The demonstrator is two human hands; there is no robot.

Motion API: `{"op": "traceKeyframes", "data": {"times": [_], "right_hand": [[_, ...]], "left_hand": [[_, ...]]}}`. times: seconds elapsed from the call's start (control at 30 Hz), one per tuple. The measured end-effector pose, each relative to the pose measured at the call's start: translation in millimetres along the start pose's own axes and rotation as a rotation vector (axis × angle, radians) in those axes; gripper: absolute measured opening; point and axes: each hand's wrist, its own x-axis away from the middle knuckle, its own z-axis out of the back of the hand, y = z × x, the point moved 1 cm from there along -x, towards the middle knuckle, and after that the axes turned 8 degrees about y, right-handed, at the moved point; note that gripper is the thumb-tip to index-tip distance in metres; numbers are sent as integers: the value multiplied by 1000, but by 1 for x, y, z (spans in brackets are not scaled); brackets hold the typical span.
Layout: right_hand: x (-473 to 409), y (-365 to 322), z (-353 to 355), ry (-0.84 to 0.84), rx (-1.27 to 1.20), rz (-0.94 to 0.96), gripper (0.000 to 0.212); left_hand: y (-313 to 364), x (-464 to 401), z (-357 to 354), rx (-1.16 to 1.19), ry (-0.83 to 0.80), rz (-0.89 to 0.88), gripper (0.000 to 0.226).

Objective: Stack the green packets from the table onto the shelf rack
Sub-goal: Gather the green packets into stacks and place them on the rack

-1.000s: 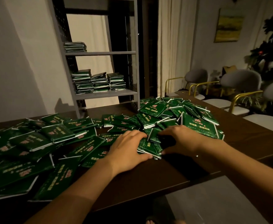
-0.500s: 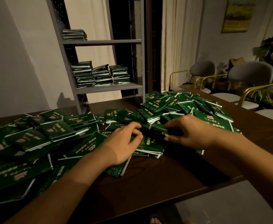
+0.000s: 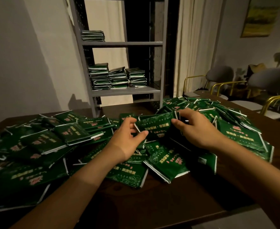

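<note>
Right hand (image 3: 196,129) grip: thumb and curled fingers pinch held packet (image 3: 155,125) at its right end | left hand (image 3: 127,138) grip: thumb and fingers pinch its left end | packet lifted between both hands, above loose packets (image 3: 76,132) covering bench (image 3: 177,200) | stacked packets (image 3: 117,77) on shelf rack (image 3: 126,91) behind bench.
</note>
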Motion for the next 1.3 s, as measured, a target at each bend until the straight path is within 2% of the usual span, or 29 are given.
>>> {"op": "traceKeyframes", "data": {"times": [0.07,0.17,0.2,0.23,0.33,0.4,0.47,0.53,0.57,0.6,0.67,0.7,0.73,0.8,0.87,1.0,1.1,1.13,1.2,1.3], "right_hand": [[-4,-4,-3,0,-101,-9,13],[-10,-18,-6,-64,-327,-69,17],[-12,-23,-8,-85,-399,-99,18],[-14,-27,-9,-109,-464,-135,18],[-17,-38,-11,-214,-562,-202,21],[-20,-42,-14,-215,-628,-211,26],[-21,-42,-17,-180,-717,-228,25],[-19,-39,-20,-155,-742,-247,17],[-17,-37,-21,-152,-743,-267,15],[-15,-33,-22,-151,-749,-290,13],[-9,-27,-24,-148,-787,-343,12],[-6,-26,-25,-147,-818,-374,10],[-4,-23,-26,-149,-850,-409,9],[1,-23,-28,-170,-959,-480,12],[5,-27,-32,-167,-1093,-521,26],[11,-42,-42,-226,-1161,-522,32],[13,-53,-50,-268,-1067,-516,30],[13,-55,-53,-253,-1025,-514,28],[14,-59,-56,-223,-949,-493,24],[17,-62,-56,-187,-955,-533,8]], "left_hand": [[-2,-1,2,97,13,13,68],[8,3,12,280,66,52,87],[12,4,15,334,77,64,86],[16,5,18,383,86,75,76],[26,9,27,452,179,70,26],[28,8,33,458,234,104,21],[30,7,39,489,291,134,34],[28,6,44,518,375,161,69],[24,6,47,536,407,188,79],[25,8,50,547,447,209,72],[25,15,57,539,538,237,30],[23,17,60,519,579,242,16],[19,19,62,522,599,249,18],[15,25,62,558,602,248,40],[14,30,63,620,584,282,53],[19,37,62,733,508,391,45],[25,42,59,689,437,368,62],[26,44,60,647,416,349,61],[28,47,63,619,374,329,44],[24,50,64,614,365,327,32]]}}
